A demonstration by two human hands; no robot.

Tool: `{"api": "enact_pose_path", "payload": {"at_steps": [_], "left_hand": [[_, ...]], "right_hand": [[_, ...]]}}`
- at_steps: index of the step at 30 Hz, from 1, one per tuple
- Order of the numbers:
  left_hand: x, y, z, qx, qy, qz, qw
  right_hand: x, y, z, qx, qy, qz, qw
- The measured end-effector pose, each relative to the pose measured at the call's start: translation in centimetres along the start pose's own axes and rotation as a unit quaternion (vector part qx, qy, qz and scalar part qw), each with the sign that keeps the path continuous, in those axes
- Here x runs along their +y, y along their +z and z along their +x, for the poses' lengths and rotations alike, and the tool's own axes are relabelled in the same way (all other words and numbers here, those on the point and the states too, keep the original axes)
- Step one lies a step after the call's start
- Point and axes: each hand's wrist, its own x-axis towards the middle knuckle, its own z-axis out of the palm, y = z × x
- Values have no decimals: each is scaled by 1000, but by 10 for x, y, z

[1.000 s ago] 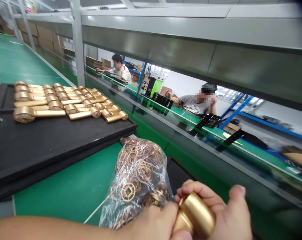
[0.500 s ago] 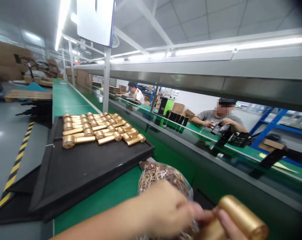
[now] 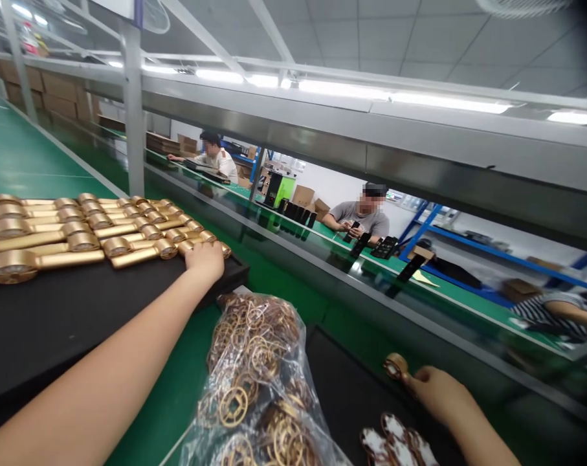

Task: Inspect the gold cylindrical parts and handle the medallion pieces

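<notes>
Now outstretched, left hand (image 3: 204, 259) hides its grasp; right hand (image 3: 431, 388) pinches gold piece (image 3: 396, 366).

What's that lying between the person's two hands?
In the head view, a clear plastic bag of gold coin-shaped rings lies on the green belt, between the left hand at the gold pieces and the right hand.

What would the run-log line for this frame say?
left hand on end gold piece, black tray | right hand holds gold piece over black mat | bag of rings between
</notes>
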Motion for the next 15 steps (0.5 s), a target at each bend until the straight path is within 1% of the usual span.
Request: {"api": "enact_pose_path", "payload": {"at_steps": [2, 3, 5, 7, 9, 10, 11, 12, 13, 14, 15], "left_hand": [[2, -3, 6, -17, -27, -20, 999], [3, -4, 8, -26, -40, -39, 998], [5, -7, 4, -33, -56, -96, 993], [9, -14, -11, -11, -52, -179, 982], [18, -24, -41, 18, -29, -294, 955], [24, -30, -60, 18, -16, -363, 932], [31, -36, -82, -5, -5, -435, 900], [39, -41, -105, -42, -2, -507, 861], [47, -45, -128, -97, -2, -573, 814], [54, -47, -150, -163, -7, -623, 765], [61, -48, -170, -227, -15, -659, 717]], "right_hand": [[-3, 7, -23, -66, -25, -20, 997], [-6, 12, -32, -86, -36, -26, 995], [-10, 22, -45, -97, -44, -28, 994], [-12, 30, -49, -80, -44, -17, 996], [-15, 30, -51, -60, -52, 17, 997], [-18, 27, -53, -49, -64, 47, 996], [-23, 23, -57, -41, -87, 89, 991], [-29, 17, -64, -43, -114, 147, 982], [-37, 10, -74, -53, -142, 217, 964], [-47, 3, -87, -78, -170, 295, 937], [-58, -3, -101, -116, -181, 374, 902]]}}
